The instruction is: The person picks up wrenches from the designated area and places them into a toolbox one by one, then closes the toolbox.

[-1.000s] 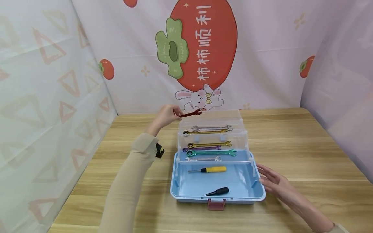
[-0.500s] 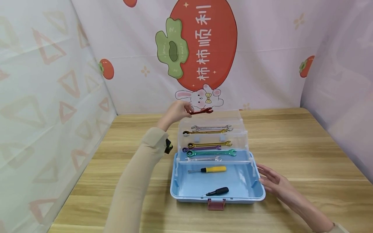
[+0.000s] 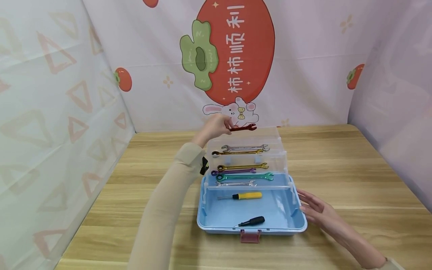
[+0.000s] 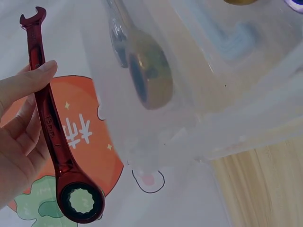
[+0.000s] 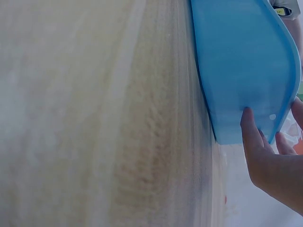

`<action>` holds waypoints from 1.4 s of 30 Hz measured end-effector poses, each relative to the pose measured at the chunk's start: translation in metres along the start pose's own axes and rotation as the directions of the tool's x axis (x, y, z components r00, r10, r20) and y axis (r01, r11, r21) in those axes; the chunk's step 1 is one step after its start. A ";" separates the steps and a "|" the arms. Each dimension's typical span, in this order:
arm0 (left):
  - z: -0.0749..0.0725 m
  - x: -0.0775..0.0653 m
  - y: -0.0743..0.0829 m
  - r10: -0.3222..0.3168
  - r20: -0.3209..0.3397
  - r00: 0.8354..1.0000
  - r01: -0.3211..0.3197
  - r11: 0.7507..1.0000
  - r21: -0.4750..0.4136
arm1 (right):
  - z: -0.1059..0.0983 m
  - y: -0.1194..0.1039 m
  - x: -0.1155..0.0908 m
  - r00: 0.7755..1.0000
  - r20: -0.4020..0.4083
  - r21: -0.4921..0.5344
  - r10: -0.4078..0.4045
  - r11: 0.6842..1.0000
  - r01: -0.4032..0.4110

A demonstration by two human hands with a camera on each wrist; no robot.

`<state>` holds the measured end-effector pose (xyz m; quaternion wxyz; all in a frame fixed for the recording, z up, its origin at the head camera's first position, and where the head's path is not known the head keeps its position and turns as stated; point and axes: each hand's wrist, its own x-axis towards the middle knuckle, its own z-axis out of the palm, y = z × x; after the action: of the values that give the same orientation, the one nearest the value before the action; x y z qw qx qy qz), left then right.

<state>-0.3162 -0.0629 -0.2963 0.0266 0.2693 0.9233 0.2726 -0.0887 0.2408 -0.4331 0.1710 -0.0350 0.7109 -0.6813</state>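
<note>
My left hand (image 3: 216, 126) pinches a red ratcheting combination wrench (image 3: 245, 128) above the back tray of the open toolbox. In the left wrist view, thumb and fingers hold the wrench (image 4: 54, 127) by its shank, ring end low, forked end high. My right hand (image 3: 318, 213) rests against the right side of the blue toolbox (image 3: 276, 215). Its extended fingertips touch the box's outer wall in the right wrist view. Raised clear trays (image 3: 278, 163) carry several wrenches: a silver one (image 3: 245, 148) and a gold one (image 3: 241, 152) at the back, a green one (image 3: 244, 177) in front.
A yellow-handled screwdriver (image 3: 248, 195) and a black-handled screwdriver (image 3: 254, 221) lie on the box floor. A reddish latch (image 3: 250, 236) hangs at the front. The wooden table (image 3: 135, 195) extends around the box, with a printed cloth (image 3: 303, 75) behind it.
My left hand has moved right with the red wrench, from the trays' back left corner to over the rear tray. The right hand and the toolbox have stayed in place.
</note>
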 end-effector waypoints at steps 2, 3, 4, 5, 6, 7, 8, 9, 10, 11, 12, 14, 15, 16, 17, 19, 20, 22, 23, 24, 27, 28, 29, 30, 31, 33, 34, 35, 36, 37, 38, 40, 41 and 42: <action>0.001 0.003 0.002 -0.007 0.007 1.000 0.007 1.000 -0.016 | 0.000 0.000 0.000 1.000 -0.002 0.000 0.004 1.000 -0.004; 0.002 0.004 0.002 -0.007 0.009 1.000 0.007 1.000 -0.016 | 0.000 0.000 0.000 1.000 -0.003 0.001 0.007 1.000 -0.007; 0.002 0.005 0.003 -0.006 0.012 1.000 0.006 1.000 -0.013 | 0.000 0.000 0.000 1.000 -0.005 0.002 0.009 1.000 -0.009; 0.003 0.006 0.003 -0.005 0.016 1.000 0.005 1.000 -0.012 | 0.000 -0.001 0.000 1.000 -0.006 0.004 0.010 1.000 -0.010; 0.004 0.007 0.004 -0.002 0.019 1.000 0.002 1.000 -0.004 | 0.000 -0.001 0.000 1.000 -0.008 0.003 0.012 1.000 -0.012; 0.004 0.008 0.005 0.002 0.019 1.000 -0.002 1.000 -0.002 | 0.000 -0.001 0.000 1.000 -0.009 0.000 0.013 1.000 -0.013; 0.005 0.009 0.005 0.002 0.021 1.000 -0.002 1.000 -0.003 | 0.000 -0.001 0.000 1.000 -0.009 -0.002 0.014 1.000 -0.014; 0.006 0.010 0.006 0.002 0.025 1.000 -0.002 1.000 -0.008 | 0.000 -0.001 0.000 1.000 -0.009 -0.005 0.015 1.000 -0.015; 0.007 0.011 0.007 0.001 0.029 1.000 -0.001 1.000 -0.018 | 0.000 -0.001 0.000 1.000 -0.009 -0.007 0.015 1.000 -0.015; 0.008 0.012 0.007 -0.003 0.034 0.999 0.004 0.999 -0.032 | 0.000 -0.001 0.000 1.000 -0.008 -0.007 0.014 1.000 -0.014; 0.009 0.012 0.008 -0.008 0.038 0.999 0.010 0.999 -0.046 | 0.000 -0.001 0.000 1.000 -0.007 -0.007 0.014 1.000 -0.014; 0.011 0.013 0.009 -0.024 0.050 0.998 0.027 0.997 -0.076 | 0.000 -0.001 0.000 1.000 -0.004 0.000 0.010 1.000 -0.010; 0.012 0.014 0.009 -0.027 0.054 0.998 0.032 0.996 -0.082 | 0.000 -0.001 0.000 1.000 -0.005 -0.002 0.010 1.000 -0.010; 0.013 0.015 0.009 -0.031 0.058 0.998 0.036 0.995 -0.088 | 0.000 -0.001 0.001 1.000 -0.006 -0.001 0.008 1.000 -0.008; 0.015 0.015 0.008 -0.033 0.062 0.998 0.039 0.995 -0.093 | 0.000 -0.001 0.001 1.000 -0.008 -0.002 0.009 1.000 -0.009; 0.017 0.017 0.007 -0.027 0.067 0.997 0.033 0.995 -0.091 | 0.000 -0.001 0.001 1.000 -0.013 -0.007 0.012 1.000 -0.012; 0.018 0.017 0.007 -0.023 0.069 0.997 0.029 0.996 -0.086 | 0.000 -0.001 0.001 1.000 -0.016 -0.009 0.014 1.000 -0.014; 0.020 0.019 0.006 -0.014 0.075 0.997 0.020 0.996 -0.081 | 0.001 0.000 0.001 1.000 -0.022 -0.012 0.017 1.000 -0.017; 0.021 0.019 0.006 -0.013 0.081 0.997 0.019 0.997 -0.077 | 0.001 0.000 0.001 1.000 -0.023 -0.009 0.019 1.000 -0.019; 0.021 0.019 0.007 -0.013 0.086 0.996 0.019 0.997 -0.072 | 0.000 0.000 0.001 1.000 -0.022 -0.005 0.017 1.000 -0.017; 0.023 0.019 0.008 -0.016 0.106 0.994 0.022 0.998 -0.062 | 0.000 0.001 0.001 1.000 -0.016 0.012 0.005 1.000 -0.005; 0.024 0.019 0.008 -0.020 0.113 0.993 0.027 0.998 -0.060 | 0.000 0.001 0.001 1.000 -0.012 0.017 0.000 1.000 0.000; 0.025 0.019 0.008 -0.022 0.120 0.992 0.030 0.998 -0.061 | 0.000 0.002 0.001 1.000 -0.008 0.021 -0.005 1.000 0.005; 0.025 0.019 0.008 -0.025 0.126 0.992 0.033 0.998 -0.062 | 0.000 0.002 0.001 1.000 -0.004 0.024 -0.008 1.000 0.008; 0.026 0.019 0.009 -0.027 0.133 0.991 0.035 0.998 -0.060 | -0.001 0.002 0.001 1.000 -0.002 0.025 -0.011 1.000 0.011; 0.026 0.019 0.009 -0.032 0.144 0.989 0.041 0.998 -0.057 | -0.001 0.003 0.000 1.000 -0.001 0.024 -0.012 1.000 0.012; 0.027 0.019 0.009 -0.036 0.150 0.988 0.045 0.998 -0.055 | -0.001 0.003 0.000 1.000 -0.001 0.024 -0.011 1.000 0.011; 0.027 0.019 0.009 -0.036 0.158 0.987 0.044 0.998 -0.052 | -0.001 0.003 0.000 1.000 -0.002 0.022 -0.010 1.000 0.010; 0.027 0.019 0.009 -0.037 0.164 0.986 0.046 0.998 -0.050 | -0.001 0.003 0.000 1.000 -0.004 0.020 -0.010 1.000 0.010; 0.028 0.019 0.009 -0.036 0.170 0.985 0.045 0.998 -0.047 | -0.001 0.003 0.000 1.000 -0.005 0.019 -0.009 1.000 0.009; 0.028 0.019 0.009 -0.035 0.176 0.984 0.044 0.998 -0.047 | -0.001 0.003 0.000 1.000 -0.005 0.018 -0.009 1.000 0.009; 0.029 0.019 0.008 -0.027 0.188 0.982 0.036 0.998 -0.042 | 0.000 0.003 0.000 1.000 -0.005 0.019 -0.009 1.000 0.009; 0.029 0.019 0.008 -0.021 0.195 0.981 0.029 0.999 -0.038 | 0.000 0.002 0.001 1.000 -0.005 0.019 -0.010 1.000 0.010; 0.029 0.018 0.007 -0.016 0.198 0.980 0.023 0.999 -0.031 | 0.000 0.002 0.001 1.000 -0.001 0.020 -0.011 1.000 0.011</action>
<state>-0.3227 -0.0340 -0.3155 0.1255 0.2856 0.9140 0.2594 -0.0889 0.2411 -0.4355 0.1672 -0.0367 0.7039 -0.6894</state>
